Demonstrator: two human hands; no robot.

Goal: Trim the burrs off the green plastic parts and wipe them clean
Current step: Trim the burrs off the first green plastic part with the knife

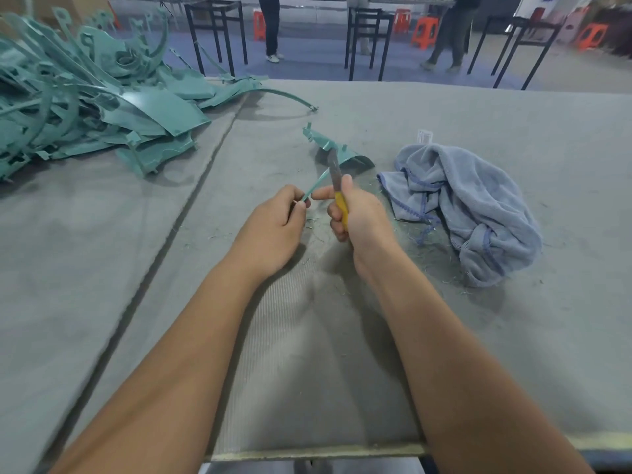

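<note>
Left hand (278,218) pinching thin green strip (316,186), right hand (355,213) gripping yellow-handled knife (337,186), blade at strip, green part (337,150) just beyond, blue cloth (472,206) right, green parts pile (85,97) far left, grey table (513,336).

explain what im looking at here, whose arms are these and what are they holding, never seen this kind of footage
There is no machine here: one picture, taken by a camera worn on a person's head, looking down at their own two arms over a grey padded table. The left hand pinches a thin green plastic strip. The right hand grips a yellow-handled knife, blade pointing away. Just beyond lies a single green part, and a big pile of green parts sits far left. A crumpled blue cloth lies on the right, among fine shavings.
</note>
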